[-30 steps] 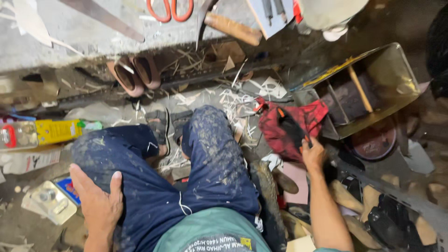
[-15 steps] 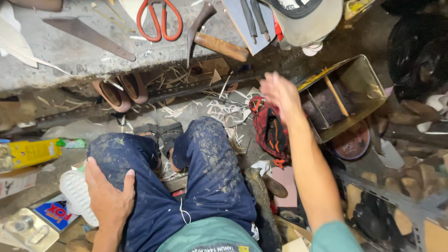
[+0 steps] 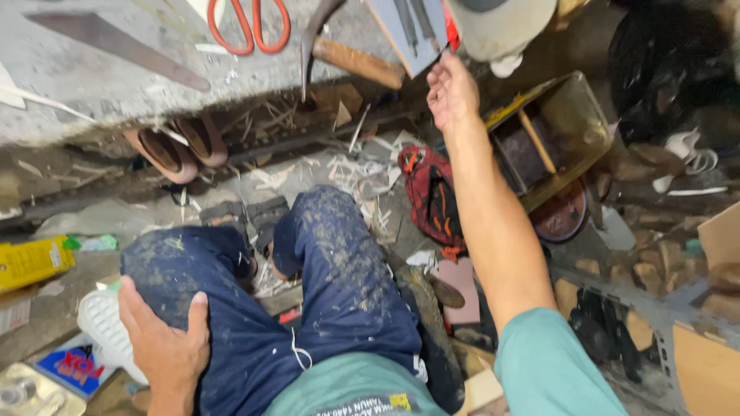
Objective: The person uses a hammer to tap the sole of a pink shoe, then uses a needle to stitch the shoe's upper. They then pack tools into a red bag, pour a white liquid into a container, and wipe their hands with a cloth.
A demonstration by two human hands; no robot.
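- The right hand (image 3: 451, 92) is stretched up and forward to the front edge of the grey work slab (image 3: 116, 85). Its fingers are loosely curled and hold nothing; the fingertips are just below a flat grey board with dark blades (image 3: 408, 31) that lies on the slab edge.
- Just left of this hand lies a curved tool with a wooden handle (image 3: 358, 63), its dark metal part hanging over the slab edge. Further left on the slab are orange-handled scissors (image 3: 248, 27) and a long flat blade (image 3: 116, 50).
- Just right of the fingertips sits a pale round container (image 3: 501, 27); what is inside cannot be seen.
- Under the forearm lies a red and black cloth bag (image 3: 432, 196) on the ground, among pale shavings (image 3: 362, 173). There is little free floor around it.
- To the right of the arm stands an open yellowish metal box (image 3: 574, 131), tilted, with a wooden stick (image 3: 536, 142) across its dark inside. A round reddish dish (image 3: 563, 216) is just below the box.
- The left hand (image 3: 166, 347) rests flat, fingers spread, on the left knee of the blue stained trousers (image 3: 339, 293); it holds nothing.
- Beside this knee are a white plastic object (image 3: 104, 331), a yellow packet (image 3: 31, 262) and a blue printed box (image 3: 69, 366), close together.
- A pair of brown sandals (image 3: 181, 146) lies under the slab edge.
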